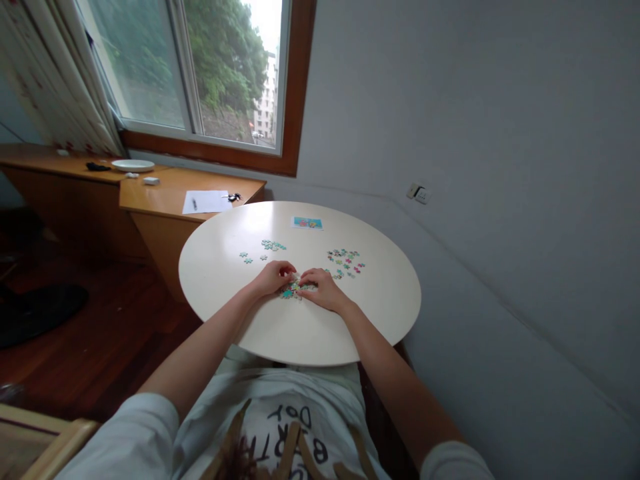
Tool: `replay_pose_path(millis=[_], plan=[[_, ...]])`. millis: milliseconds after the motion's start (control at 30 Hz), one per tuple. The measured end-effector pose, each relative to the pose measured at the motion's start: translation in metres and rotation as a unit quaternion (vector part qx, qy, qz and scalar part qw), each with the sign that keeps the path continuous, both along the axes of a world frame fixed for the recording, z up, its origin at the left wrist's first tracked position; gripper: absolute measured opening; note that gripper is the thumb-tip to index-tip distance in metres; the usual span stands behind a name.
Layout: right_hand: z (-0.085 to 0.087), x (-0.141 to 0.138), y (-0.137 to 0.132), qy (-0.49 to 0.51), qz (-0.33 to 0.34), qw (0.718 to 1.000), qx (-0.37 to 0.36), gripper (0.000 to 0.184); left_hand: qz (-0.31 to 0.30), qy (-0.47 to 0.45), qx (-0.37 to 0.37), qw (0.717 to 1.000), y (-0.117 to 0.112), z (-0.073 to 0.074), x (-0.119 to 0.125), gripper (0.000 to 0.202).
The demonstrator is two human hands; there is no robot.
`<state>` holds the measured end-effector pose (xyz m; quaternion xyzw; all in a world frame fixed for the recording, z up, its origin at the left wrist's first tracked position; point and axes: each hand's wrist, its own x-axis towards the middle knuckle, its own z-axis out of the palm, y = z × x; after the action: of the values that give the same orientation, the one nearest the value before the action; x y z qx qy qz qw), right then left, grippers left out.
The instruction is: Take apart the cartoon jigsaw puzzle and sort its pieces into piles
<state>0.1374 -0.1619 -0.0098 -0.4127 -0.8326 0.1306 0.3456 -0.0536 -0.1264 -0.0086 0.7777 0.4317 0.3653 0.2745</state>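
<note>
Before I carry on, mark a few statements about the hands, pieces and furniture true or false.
1. The left hand and right hand are both at the central puzzle pieces. True.
2. The picture card lies between the hands and the person's body. False: it lies beyond the hands.
3. Loose pieces lie beyond the right hand. True.
4. The white table has square corners. False: its edge is rounded.
5. A sheet of paper lies on the wooden desk. True.
</note>
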Motion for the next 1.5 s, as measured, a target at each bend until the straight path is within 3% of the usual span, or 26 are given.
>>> replay_pose_path(millis=[367,567,767,900,1233,1500], plan=[[0.007,0.004,-0.002,0.153,0.009,0.983,-0.104,0.015,0.01,-0.222,-0.102,0.97,-0.003,0.011,0.0,0.019],[0.006,0.007,0.005,0.356,-0.029,0.905,-0.233,0.033,0.007,-0.264,-0.14,0.954,-0.007,0.016,-0.001,0.027],[0.008,0.01,0.009,0.433,-0.026,0.865,-0.251,0.038,0.029,-0.263,-0.153,0.952,-0.008,0.016,0.0,0.033],[0.007,0.01,0.011,0.442,-0.016,0.857,-0.263,0.046,0.035,-0.262,-0.154,0.952,-0.005,0.014,-0.001,0.034],[0.006,0.011,0.01,0.44,-0.025,0.853,-0.278,0.036,0.017,-0.269,-0.129,0.954,-0.007,0.016,-0.001,0.034],[0.002,0.012,0.014,0.445,-0.031,0.855,-0.265,0.038,0.003,-0.261,-0.119,0.958,-0.007,0.015,-0.001,0.032]])
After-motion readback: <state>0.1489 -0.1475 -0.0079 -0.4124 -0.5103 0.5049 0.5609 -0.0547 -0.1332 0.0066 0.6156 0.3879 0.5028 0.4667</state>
